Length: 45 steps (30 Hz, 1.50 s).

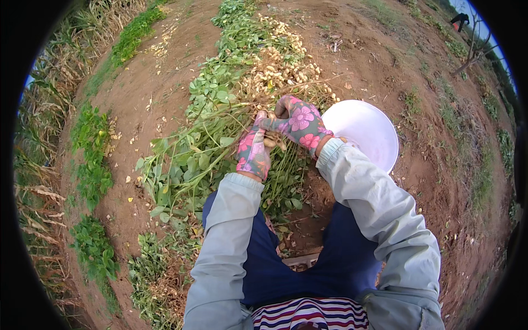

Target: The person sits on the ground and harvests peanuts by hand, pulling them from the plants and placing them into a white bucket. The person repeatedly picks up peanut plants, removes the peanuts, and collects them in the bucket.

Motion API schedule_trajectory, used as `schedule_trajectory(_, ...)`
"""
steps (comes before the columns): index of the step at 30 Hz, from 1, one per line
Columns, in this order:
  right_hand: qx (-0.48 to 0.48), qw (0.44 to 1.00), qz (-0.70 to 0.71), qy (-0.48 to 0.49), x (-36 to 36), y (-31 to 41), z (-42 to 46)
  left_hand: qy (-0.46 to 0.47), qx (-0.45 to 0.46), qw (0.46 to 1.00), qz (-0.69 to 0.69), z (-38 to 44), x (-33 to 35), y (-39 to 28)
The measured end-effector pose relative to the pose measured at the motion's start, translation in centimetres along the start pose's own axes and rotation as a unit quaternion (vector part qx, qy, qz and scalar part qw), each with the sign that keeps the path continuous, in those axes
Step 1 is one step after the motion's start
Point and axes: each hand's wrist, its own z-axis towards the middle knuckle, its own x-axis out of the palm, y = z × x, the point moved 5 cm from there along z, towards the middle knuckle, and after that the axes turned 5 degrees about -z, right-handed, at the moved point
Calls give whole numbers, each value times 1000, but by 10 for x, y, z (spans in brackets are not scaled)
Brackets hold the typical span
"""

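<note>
Both my hands wear floral-patterned gloves and meet over a row of pulled peanut plants. My left hand (253, 148) is closed around the stems of a peanut plant (202, 152), whose leaves spread out to the left. Close against it, my right hand (300, 121) has its fingers curled at the root end, among peanut pods (270, 142). Its fingertips are partly hidden, so whether a pod is pinched there is unclear. Right beside my right wrist stands a white plastic bucket (367, 128) with a few pods visible near its inner left wall.
Beyond my hands runs a heap of uprooted plants with peanut pods (274, 72). Stripped plants (152, 268) lie at lower left. Green plants (93, 165) grow in a row at left beside dry corn stalks (41, 198). A person (460, 20) bends far off at upper right.
</note>
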Motion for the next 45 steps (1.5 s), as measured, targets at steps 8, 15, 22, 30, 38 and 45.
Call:
schedule_trajectory(8, -105, 991, 33, 71, -10, -10, 0, -46, -72, 996, -31, -2, 10, 6)
schedule_trajectory(15, -123, 987, 42, 99, -27, -22, -7, -66, -97, 992, -47, 2, 16, 22)
schedule_trajectory(22, -124, 984, -18, 123, -35, -5, -26, -262, -13, 963, -62, 20, -5, 35)
schedule_trajectory(30, -34, 945, -325, -1, -67, -61, -32, -110, 26, 986, -124, 14, 9, 8)
schedule_trajectory(38, -18, 991, 123, 58, -3, -41, -8, -52, 16, 995, -84, 13, 12, 16)
schedule_trajectory(45, -80, 991, 29, 107, -1, -18, -1, -12, -54, 995, -79, 18, 6, 26)
